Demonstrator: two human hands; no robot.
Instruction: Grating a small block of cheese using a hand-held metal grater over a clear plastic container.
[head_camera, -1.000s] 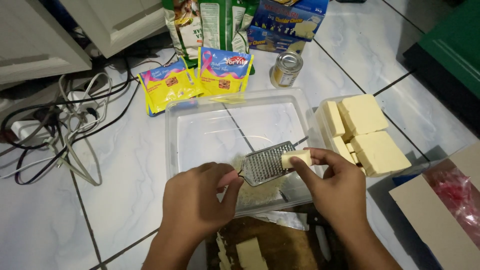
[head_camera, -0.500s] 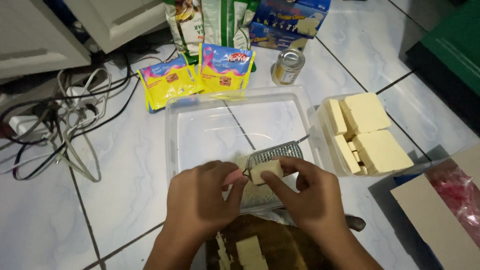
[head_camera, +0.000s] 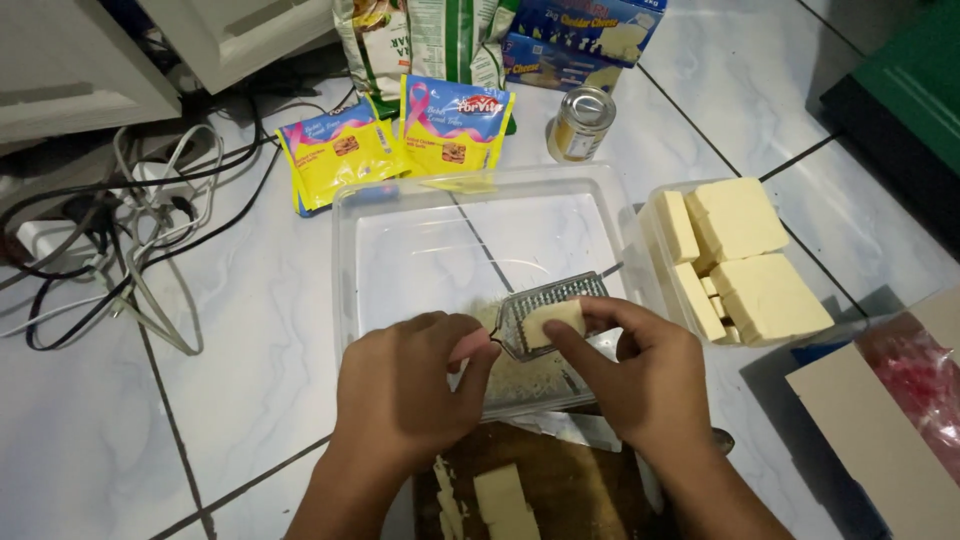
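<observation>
On the white tiled floor (head_camera: 250, 330), the left hand (head_camera: 405, 385) is gripping the small metal grater (head_camera: 550, 308) over the clear plastic tub's (head_camera: 345, 250) near edge while the right hand (head_camera: 640, 375) is pinching a pale cheese piece (head_camera: 553, 322) against it.

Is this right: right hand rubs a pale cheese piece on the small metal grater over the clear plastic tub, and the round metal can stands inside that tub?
Not quite. In the head view the round metal can stands on the tiled floor beyond the clear plastic tub, not inside it. The rest holds: the right hand presses the pale cheese piece on the small metal grater over the tub.
</observation>
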